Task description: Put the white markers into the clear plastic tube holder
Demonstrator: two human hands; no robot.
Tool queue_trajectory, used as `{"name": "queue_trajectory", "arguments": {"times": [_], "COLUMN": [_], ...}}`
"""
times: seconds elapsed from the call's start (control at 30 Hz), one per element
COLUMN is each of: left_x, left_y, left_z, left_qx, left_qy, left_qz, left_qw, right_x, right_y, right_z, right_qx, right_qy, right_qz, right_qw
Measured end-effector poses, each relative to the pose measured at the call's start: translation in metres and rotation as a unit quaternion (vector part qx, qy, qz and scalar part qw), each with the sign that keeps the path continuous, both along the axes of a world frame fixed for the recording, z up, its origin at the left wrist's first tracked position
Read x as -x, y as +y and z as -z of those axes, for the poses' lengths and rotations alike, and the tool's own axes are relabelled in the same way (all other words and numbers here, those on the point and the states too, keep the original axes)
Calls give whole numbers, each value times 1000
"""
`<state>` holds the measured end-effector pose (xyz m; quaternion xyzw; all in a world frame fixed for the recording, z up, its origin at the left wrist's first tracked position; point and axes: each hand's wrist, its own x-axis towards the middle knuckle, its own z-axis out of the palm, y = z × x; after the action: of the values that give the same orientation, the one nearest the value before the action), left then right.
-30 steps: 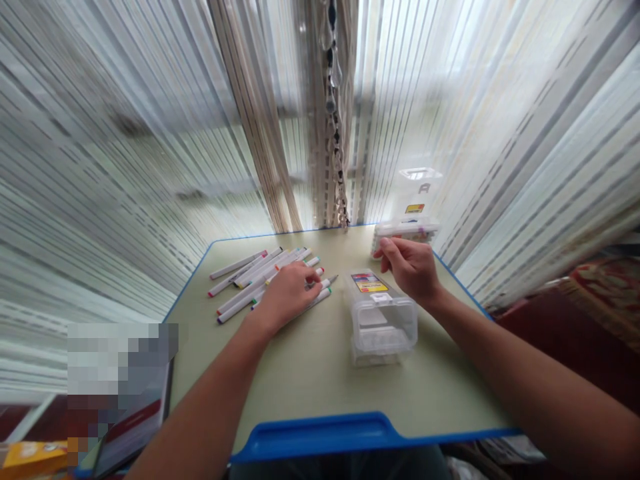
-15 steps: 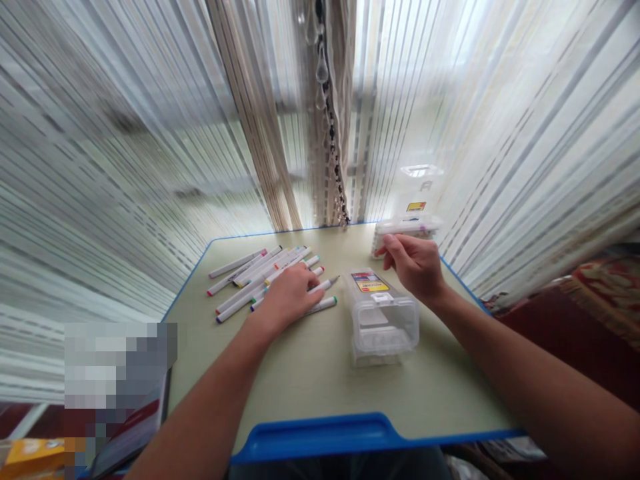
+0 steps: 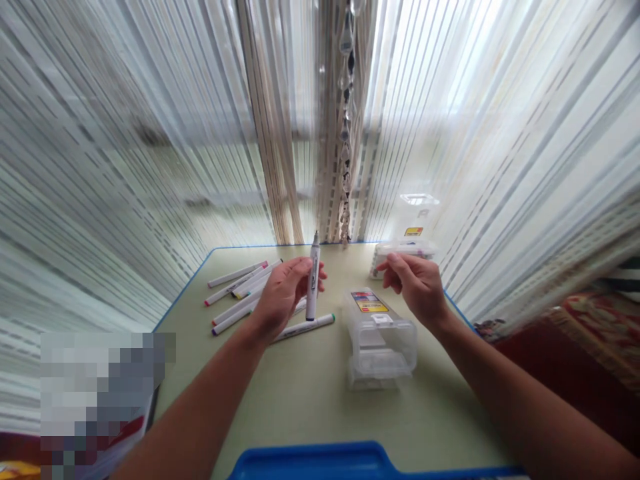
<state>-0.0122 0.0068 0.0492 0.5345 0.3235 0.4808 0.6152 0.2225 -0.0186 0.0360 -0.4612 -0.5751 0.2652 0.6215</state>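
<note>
A white marker (image 3: 313, 283) with a bare grey tip at its upper end stands nearly upright in my left hand (image 3: 286, 293), held between thumb and fingers above the table. Several more white markers (image 3: 237, 273) with coloured ends lie loosely beneath and left of that hand. One marker with a green end (image 3: 313, 325) lies just below it. My right hand (image 3: 417, 283) is raised at the right with its fingers curled in a pinch; whatever they hold, if anything, is hidden. Between the hands, a clear plastic case (image 3: 383, 340) lies with its open end facing me.
At the table's back right stands a second clear case (image 3: 405, 250) with its lid raised and contents inside. The pale green table (image 3: 310, 407) has a blue edge and a blue front tray (image 3: 315, 460). String curtains (image 3: 150, 133) hang behind. A blurred-out object (image 3: 100, 393) is at lower left.
My left hand has lifted a marker off the table and turned it upright. My right hand keeps its pinch above the case. The view has shifted slightly.
</note>
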Motion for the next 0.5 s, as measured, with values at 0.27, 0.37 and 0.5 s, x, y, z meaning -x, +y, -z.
{"name": "queue_trajectory", "arguments": {"times": [0.27,0.37,0.5], "left_x": [-7,-10,-15], "left_y": [-18,-23,-27], "left_z": [-7,-12,-16], "left_qx": [66,77,68], "left_qy": [-61,-36,-4], "left_qz": [123,171,203], "left_qw": [988,982,977], "right_x": [0,0,3], "right_y": [-10,-13,-15], "right_z": [-16,-17,-17], "right_qx": [54,82,107], "right_qy": [17,46,97], "right_qz": [-106,-162,-236], "right_qw": [993,982,961]}}
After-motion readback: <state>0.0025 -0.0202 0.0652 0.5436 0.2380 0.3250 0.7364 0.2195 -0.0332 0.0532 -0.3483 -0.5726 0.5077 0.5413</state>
